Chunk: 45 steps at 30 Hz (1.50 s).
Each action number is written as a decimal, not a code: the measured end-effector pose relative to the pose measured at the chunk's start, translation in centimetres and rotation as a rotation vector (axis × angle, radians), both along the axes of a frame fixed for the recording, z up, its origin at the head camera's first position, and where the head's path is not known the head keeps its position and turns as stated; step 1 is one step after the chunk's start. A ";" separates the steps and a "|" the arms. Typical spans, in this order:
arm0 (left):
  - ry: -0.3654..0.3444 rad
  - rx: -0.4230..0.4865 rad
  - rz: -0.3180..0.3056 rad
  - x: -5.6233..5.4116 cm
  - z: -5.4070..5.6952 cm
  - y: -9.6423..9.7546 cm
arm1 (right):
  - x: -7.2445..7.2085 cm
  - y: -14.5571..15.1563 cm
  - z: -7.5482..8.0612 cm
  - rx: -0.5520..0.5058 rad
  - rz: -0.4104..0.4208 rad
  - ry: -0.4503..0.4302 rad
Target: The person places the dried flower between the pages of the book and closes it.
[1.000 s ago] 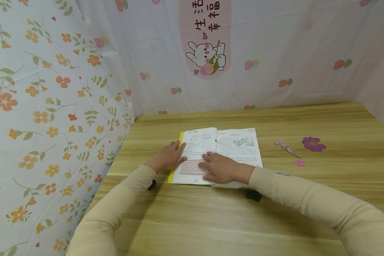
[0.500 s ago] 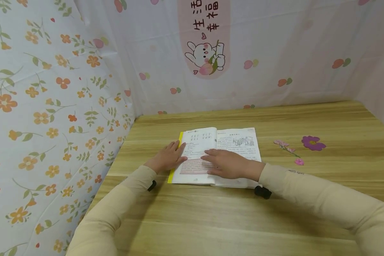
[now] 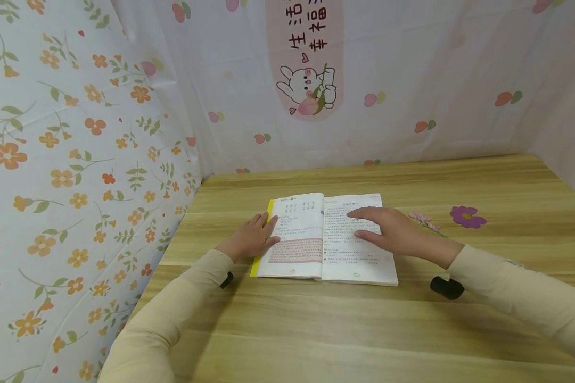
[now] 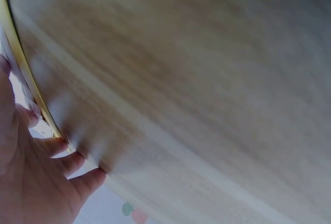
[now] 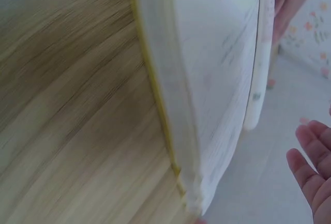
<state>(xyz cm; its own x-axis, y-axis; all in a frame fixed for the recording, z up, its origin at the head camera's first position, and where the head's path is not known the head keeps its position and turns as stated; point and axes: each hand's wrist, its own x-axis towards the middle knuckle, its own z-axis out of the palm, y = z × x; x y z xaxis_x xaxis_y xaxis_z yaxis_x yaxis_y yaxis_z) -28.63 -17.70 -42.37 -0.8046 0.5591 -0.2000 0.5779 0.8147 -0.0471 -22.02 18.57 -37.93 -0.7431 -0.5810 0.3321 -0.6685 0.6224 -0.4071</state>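
Lying open on the bench [image 3: 287, 330]: book [image 3: 359, 266]. Resting on its left edge, fingers spread: left hand [image 3: 249, 238]. Just drawn rightward, over the right half: right hand [image 3: 396, 231], each grip apart, leaving more uncovered, so probably less pressed down.

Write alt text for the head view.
An open book lies on a wooden table, a person's left grip at its left edge and right grip over the right page. A purple flower and pink flower sprig lie to the right; a rabbit-printed backdrop hangs behind.
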 end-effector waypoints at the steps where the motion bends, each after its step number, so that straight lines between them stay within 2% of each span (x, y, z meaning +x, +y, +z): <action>1: 0.000 0.000 0.001 0.0 -0.1 0.0 | 0.0 0.7 0.0 -0.018 -0.024 -0.005; 4: 0.000 -0.004 0.008 -0.1 -0.3 -0.1 | 0.1 2.7 0.2 -0.081 -0.080 -0.009; 11: 0.014 0.008 -0.040 0.3 -0.1 -0.3 | 0.4 7.4 -0.2 -0.194 -0.190 -0.070; 17: -0.025 0.000 -0.009 0.1 -0.3 -0.2 | 0.4 11.4 -0.7 -0.260 -0.302 -0.128; 20: -0.026 0.010 -0.001 0.1 -0.3 -0.1 | 0.3 13.4 -0.8 -0.275 -0.376 -0.184; 24: -0.018 0.004 0.004 0.1 -0.4 -0.1 | 0.0 16.0 -1.2 -0.224 -0.477 -0.272; 28: -0.007 -0.014 0.008 0.0 -0.6 -0.1 | -0.6 18.2 -1.8 -0.158 -0.527 -0.305; 33: 0.000 -0.020 0.012 0.0 -0.6 -0.1 | -1.3 20.4 -2.5 -0.136 -0.573 -0.351; 38: 0.015 -0.009 -0.005 0.1 -0.4 -0.1 | -1.8 22.2 -3.1 -0.168 -0.585 -0.437; 45: 0.023 -0.018 -0.015 -0.1 -0.4 -0.2 | -2.3 23.6 -3.7 -0.217 -0.616 -0.512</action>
<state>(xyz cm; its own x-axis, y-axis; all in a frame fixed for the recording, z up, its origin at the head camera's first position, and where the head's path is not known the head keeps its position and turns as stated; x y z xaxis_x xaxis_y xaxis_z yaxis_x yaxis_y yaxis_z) -28.74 -17.86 -42.80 -0.8004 0.5681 -0.1911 0.5890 0.8046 -0.0749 -24.34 42.12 -41.58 -0.9969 0.0176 -0.0761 0.0672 0.6888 -0.7218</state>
